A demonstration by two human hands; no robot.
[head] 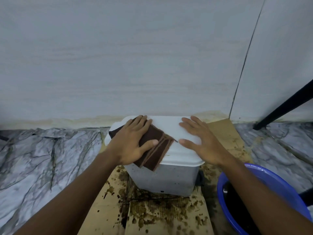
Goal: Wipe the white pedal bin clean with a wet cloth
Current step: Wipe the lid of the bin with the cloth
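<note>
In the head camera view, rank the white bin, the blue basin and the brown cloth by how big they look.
White bin
Blue basin, cropped and nearer the camera, so unsure
Brown cloth, clearly smallest

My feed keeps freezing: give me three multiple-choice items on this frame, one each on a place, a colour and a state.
1. Where does the blue basin sit?
A) left of the bin
B) right of the bin
C) behind the bin

2. What colour is the cloth?
A) brown
B) white
C) green

3. What is the right hand doing?
A) gripping the cloth
B) lying flat on the lid, fingers spread
C) reaching into the basin

Answers:
1B, it stands at the bin's right.
2A, it shows dark brown under the left hand.
3B, its palm rests on bare lid.
</note>
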